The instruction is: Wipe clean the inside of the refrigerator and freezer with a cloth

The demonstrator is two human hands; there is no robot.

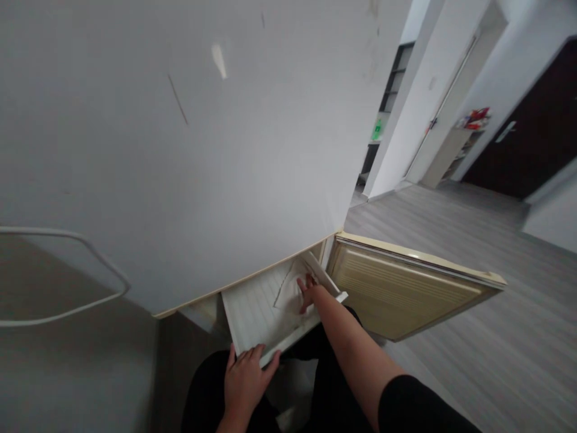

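Note:
A white drawer is pulled out from under a big white cabinet front. My left hand grips the drawer's front edge, fingers curled over the rim. My right hand reaches into the drawer and rests with fingers flat on a pale folded cloth or paper lying in its right part. What the right fingers do with it is hard to make out.
A cream cabinet door stands swung open to the right of the drawer. Grey wood-look floor stretches right. A dark door, a low shelf with red items and a doorway lie beyond. My dark-clothed legs are below.

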